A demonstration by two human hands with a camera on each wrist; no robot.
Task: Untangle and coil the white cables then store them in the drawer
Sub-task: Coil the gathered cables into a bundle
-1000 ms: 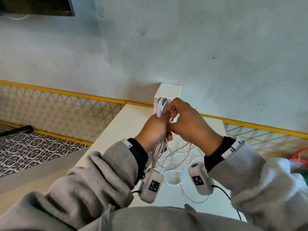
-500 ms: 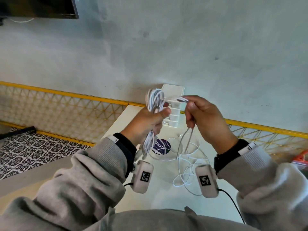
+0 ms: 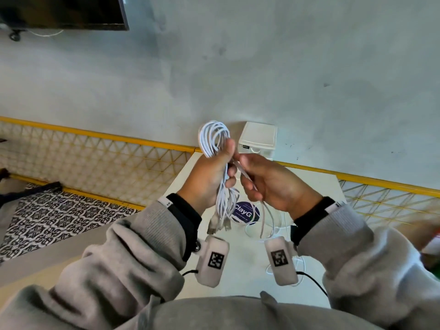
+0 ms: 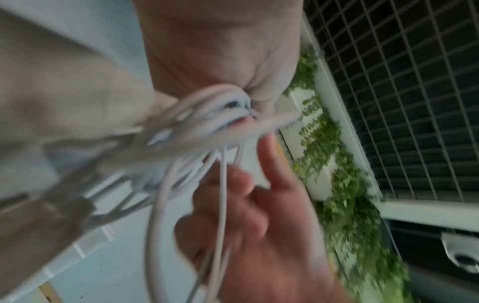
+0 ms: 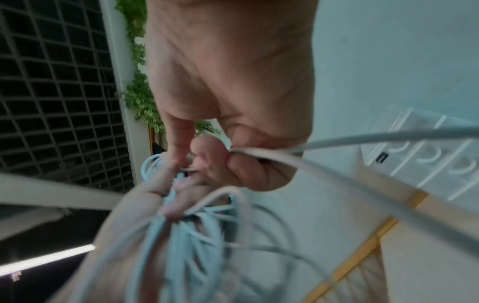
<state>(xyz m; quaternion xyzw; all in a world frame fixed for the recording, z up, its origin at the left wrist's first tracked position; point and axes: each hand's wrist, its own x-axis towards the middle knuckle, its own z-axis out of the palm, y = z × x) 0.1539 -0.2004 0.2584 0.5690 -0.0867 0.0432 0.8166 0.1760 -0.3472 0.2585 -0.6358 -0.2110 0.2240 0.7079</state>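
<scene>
My left hand clamps the coiled white cables at mid-bundle so the loops can't spring apart. My right hand pinches the loose strand, ready to feed another turn. Slack trails onto the table; the drawer unit waits behind.

Both wrist views are motion-blurred. Left hand hides the coil's middle; plugs too blurred to identify. Sticker partly covered by cables. Screen cut off at the top edge.
</scene>
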